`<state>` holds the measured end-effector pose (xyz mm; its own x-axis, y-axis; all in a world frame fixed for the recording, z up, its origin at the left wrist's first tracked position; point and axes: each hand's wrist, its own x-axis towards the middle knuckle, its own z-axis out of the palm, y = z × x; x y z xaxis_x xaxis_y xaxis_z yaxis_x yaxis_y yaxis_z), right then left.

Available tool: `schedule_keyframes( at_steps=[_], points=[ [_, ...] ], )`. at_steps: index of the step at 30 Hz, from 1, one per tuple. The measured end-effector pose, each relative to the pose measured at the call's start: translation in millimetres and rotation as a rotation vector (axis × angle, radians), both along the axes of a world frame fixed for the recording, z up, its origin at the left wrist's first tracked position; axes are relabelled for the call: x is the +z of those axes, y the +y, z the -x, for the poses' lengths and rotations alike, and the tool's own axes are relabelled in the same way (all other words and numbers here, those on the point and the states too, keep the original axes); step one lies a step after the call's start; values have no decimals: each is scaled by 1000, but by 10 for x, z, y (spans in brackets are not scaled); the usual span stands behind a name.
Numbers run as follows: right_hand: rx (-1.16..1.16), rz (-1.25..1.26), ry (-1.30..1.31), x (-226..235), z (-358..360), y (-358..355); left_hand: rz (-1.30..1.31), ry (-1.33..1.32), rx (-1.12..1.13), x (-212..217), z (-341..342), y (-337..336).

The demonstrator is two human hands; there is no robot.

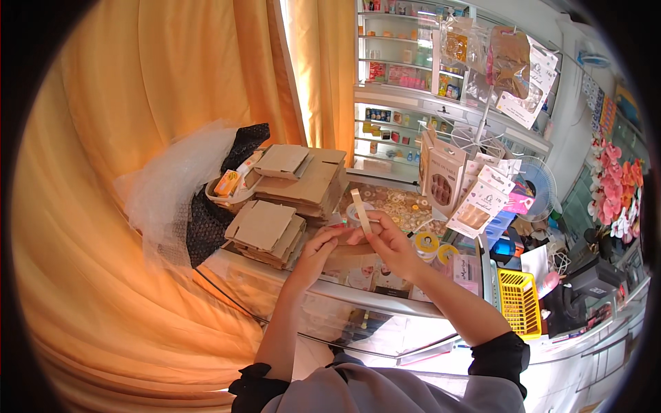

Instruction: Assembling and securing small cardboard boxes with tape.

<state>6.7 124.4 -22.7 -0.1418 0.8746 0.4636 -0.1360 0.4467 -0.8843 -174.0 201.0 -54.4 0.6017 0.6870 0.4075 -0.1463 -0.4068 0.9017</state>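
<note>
My right hand (391,249) is closed, pinching a narrow tan strip (360,208) that stands up from between its fingers; whether it is tape, ribbon or card I cannot tell. Close by on the left, my left hand (318,251) has its fingers drawn together and reaching toward the right fingertips. What the left fingers hold, if anything, is hidden. Both hands are above a glass-topped display counter (330,292). Left of them lies a stack of small flattened brown cardboard boxes (260,226), with a larger cardboard stack (310,180) behind it.
A basket (219,199) holding a small orange box (227,184) sits beside white netting (172,172). To the right are yellow-topped round containers (427,242), a rack of hanging boxes (444,175), a fan (540,186) and a yellow basket (518,303). Orange curtains (158,76) hang at left.
</note>
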Motion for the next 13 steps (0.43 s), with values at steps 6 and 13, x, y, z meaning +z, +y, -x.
schedule_keyframes(
  at_steps=[6, 13],
  points=[
    [13, -30, -50, -75, -66, 21, -27, -10, -12, 21, -17, -4],
    [47, -21, -127, -122, -129, 47, 41, -1, -24, -28, 2, 26]
  ],
)
